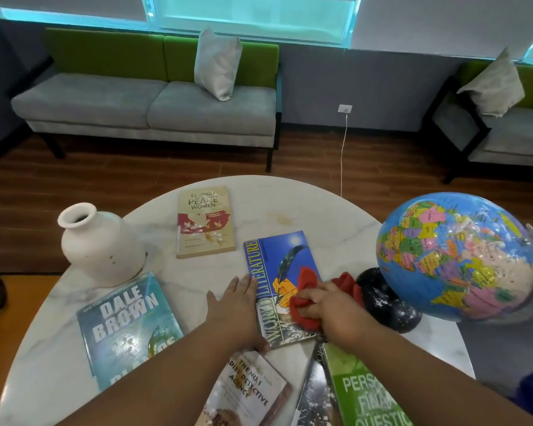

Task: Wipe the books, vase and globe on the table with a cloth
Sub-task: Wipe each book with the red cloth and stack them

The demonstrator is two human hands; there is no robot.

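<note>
A red cloth [305, 305] is gripped in the right hand [330, 305] on a blue book [282, 287] steadied by the flat left hand [233, 305]; the nearby globe [459, 259] could be knocked by a wide stroke.

Bright, even daylight enters through the windows [253, 16] at top. Shadows are soft. Wide-angle distortion bends the edges; detail is slightly soft.

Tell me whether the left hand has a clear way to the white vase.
Probably yes. The left hand lies open beside the blue book, holding nothing, and only bare tabletop separates it from the vase.
</note>
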